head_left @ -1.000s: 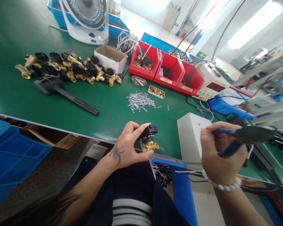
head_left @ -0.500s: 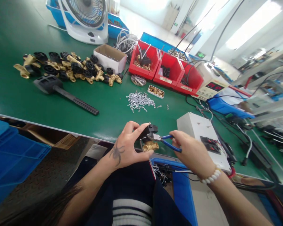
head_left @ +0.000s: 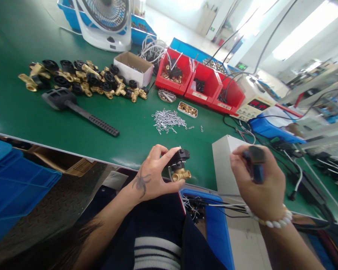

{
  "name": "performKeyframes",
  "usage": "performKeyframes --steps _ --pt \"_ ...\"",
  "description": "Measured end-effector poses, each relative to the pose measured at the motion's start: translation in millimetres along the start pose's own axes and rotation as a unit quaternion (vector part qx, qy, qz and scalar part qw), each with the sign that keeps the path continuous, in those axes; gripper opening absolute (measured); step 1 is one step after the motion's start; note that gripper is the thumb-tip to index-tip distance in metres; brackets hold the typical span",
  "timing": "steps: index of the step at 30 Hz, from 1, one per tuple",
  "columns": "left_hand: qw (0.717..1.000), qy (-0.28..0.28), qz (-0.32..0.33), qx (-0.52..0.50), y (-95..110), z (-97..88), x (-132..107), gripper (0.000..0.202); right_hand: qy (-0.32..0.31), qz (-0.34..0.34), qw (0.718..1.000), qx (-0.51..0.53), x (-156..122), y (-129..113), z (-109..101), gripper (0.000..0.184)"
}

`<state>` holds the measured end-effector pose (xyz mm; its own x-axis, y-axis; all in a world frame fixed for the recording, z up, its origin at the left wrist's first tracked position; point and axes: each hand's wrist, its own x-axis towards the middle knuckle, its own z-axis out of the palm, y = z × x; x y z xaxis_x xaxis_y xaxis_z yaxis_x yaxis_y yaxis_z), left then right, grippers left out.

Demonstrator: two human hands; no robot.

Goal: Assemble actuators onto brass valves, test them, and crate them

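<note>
Brass-and-black valve (head_left: 180, 174) held at a green bench's (head_left: 135, 138) edge.
Left hand (head_left: 153, 173), half-curled, grips it; right hand (head_left: 266, 193), well apart, wraps a blurred dark tool (head_left: 257, 159).

The head camera looks forward and down; the green bench (head_left: 129, 144) lies close below.

Place: assembly workshop | red parts bins (head_left: 199, 96) | heaped brass fittings (head_left: 120, 89) | black mallet (head_left: 83, 112) | green workbench (head_left: 135, 129)
</note>
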<state>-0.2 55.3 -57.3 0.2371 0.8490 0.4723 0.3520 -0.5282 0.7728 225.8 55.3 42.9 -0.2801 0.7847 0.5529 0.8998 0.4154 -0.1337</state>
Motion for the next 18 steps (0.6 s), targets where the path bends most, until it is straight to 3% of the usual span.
performKeyframes --steps 1,4,5,6,9,10,11,14,15,16,18 --pt "1.0 0.0 -0.002 -0.001 0.0 -0.3 0.0 0.072 -0.017 0.002 1.0 -0.004 0.0 0.3 0.0 0.011" --pt "1.0 -0.003 0.001 0.001 0.2 -1.2 0.3 0.073 -0.193 -0.043 0.979 -0.043 0.1 1.6 2.7 0.017" --pt "1.0 -0.005 0.003 0.002 0.3 -1.3 0.5 0.073 -0.216 -0.05 0.974 -0.046 0.3 2.2 3.2 0.018" --pt "1.0 -0.005 0.005 0.002 0.3 -1.3 0.5 0.073 -0.196 -0.045 0.979 -0.039 0.5 2.7 3.3 0.017" --pt "1.0 0.0 0.007 -0.003 -0.3 -0.3 0.5 0.073 -0.017 0.007 1.0 0.001 0.5 4.3 2.9 0.012" --pt "1.0 0.001 0.006 -0.003 -0.6 0.1 0.4 0.073 -0.001 0.01 1.0 0.003 0.2 4.5 3.3 0.011" --pt "1.0 0.002 0.004 -0.001 -0.9 0.5 0.3 0.073 -0.025 -0.003 1.0 -0.005 -0.1 4.5 3.9 0.011" --pt "1.0 0.0 0.002 0.008 -1.4 1.2 0.3 0.074 -0.194 -0.077 0.977 -0.052 0.0 2.7 4.2 0.019" --pt "1.0 -0.002 0.003 0.008 -1.4 1.3 0.4 0.074 -0.207 -0.085 0.973 -0.052 0.3 1.5 3.2 0.019" --pt "1.0 -0.004 0.003 0.006 -1.3 1.4 0.4 0.073 -0.18 -0.075 0.98 -0.041 0.6 0.2 1.6 0.018" --pt "1.0 -0.001 0.003 -0.001 -1.1 1.7 0.4 0.072 -0.055 -0.023 0.998 -0.009 0.4 -2.2 -1.1 0.012"
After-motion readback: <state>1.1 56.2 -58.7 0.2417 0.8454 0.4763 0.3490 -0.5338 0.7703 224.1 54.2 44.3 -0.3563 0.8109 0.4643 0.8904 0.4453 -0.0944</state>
